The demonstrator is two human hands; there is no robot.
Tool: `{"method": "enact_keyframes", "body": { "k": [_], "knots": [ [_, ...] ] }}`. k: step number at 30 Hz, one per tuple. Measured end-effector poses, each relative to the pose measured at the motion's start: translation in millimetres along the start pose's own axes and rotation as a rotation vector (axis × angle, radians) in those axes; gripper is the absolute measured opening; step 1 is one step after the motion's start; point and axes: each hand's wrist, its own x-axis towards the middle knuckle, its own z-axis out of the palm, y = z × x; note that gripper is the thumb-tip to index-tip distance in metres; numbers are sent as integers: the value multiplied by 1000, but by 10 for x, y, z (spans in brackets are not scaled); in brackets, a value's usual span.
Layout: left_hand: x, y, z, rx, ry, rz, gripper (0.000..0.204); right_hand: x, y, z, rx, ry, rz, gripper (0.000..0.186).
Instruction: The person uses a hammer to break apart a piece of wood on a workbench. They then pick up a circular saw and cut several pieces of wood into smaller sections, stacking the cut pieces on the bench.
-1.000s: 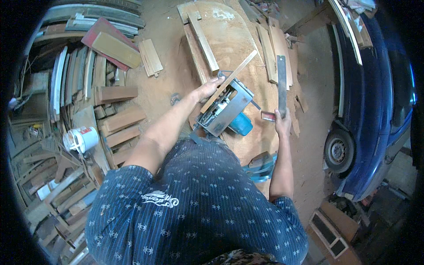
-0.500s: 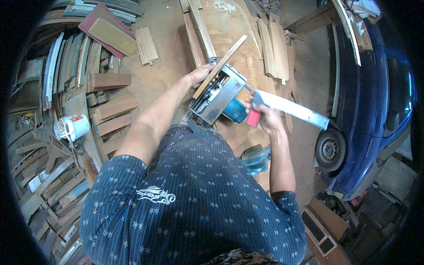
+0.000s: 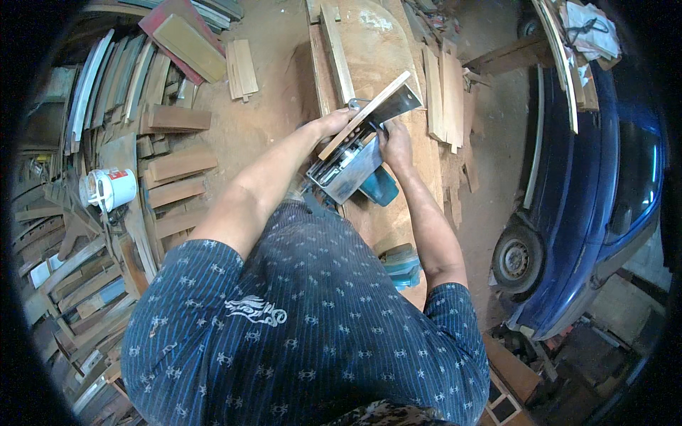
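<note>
A teal power tool (image 3: 379, 186) with a broad metal base plate (image 3: 353, 174) sits on the bench in front of me, its plate and slotted workings facing up. It looks like an upturned circular saw. A narrow wooden strip (image 3: 369, 112) slants along the plate's far left side. My left hand (image 3: 332, 122) grips the strip from its left, the fingertips partly hidden. My right hand (image 3: 395, 145) is closed at the near end of a flat metal-bladed tool (image 3: 399, 104), perhaps a try square. Its blade lies against the strip, and the hand covers its handle.
A second teal tool (image 3: 402, 268) rests near my right side on the bench (image 3: 419, 206). Long boards (image 3: 337, 60) lie beyond my left hand. Stacked timber and a white bucket (image 3: 114, 188) are on the left. A blue car (image 3: 590, 213) stands at the right.
My right hand has swung the bladed tool in from the right and laid its blade along the wooden strip. My left hand stays at the strip. The view has shifted slightly.
</note>
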Motion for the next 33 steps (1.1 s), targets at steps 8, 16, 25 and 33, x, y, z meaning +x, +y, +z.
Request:
{"method": "enact_keyframes", "body": {
  "k": [8,16,25,33],
  "knots": [
    [58,-22,90,25,41,68,44,29,24,-10,56,6,-58,14],
    [-41,14,114,20,-14,19,47,-6,-44,-89,16,-35,-33,20],
    [-217,143,183,79,-77,44,56,-63,-141,-104,48,-32,-24,27],
    [-112,21,36,57,-70,42,54,-31,-171,-27,-28,-52,-12,14]
  ]
}}
